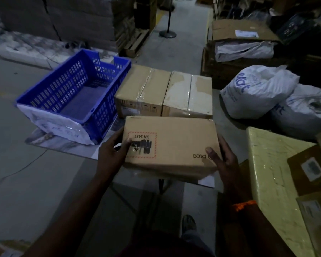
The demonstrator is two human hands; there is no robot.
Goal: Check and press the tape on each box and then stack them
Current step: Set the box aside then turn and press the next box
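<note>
A person holds a brown cardboard box (170,145) off the table in both hands, near the centre of the view: the left hand (112,147) grips its short end at 9 o'clock with the thumb laid over the red-bordered label, and the right hand (221,158) clamps the opposite end at 3 o'clock, thumb on the top face beside the printed brand name. The main risk is a slip, since the box is carried only by pressure on its two ends; if either hand loosens or the contents shift, the near edge could drop to the floor by the person's foot (188,222). Set down carelessly, it could also knock the two taped boxes (163,89) just beyond it at 12 o'clock, or catch the rim of the blue crate (72,89) at 10 o'clock. No tape seam shows on the upturned face, so it may lie underneath or on a side, and stacking it unchecked could leave a loose flap unnoticed. The box's long axis runs roughly 9 to 3 o'clock, turned slightly clockwise. Its broad face points up and its print reads upside down from here, tops of the letters toward the person.
</note>
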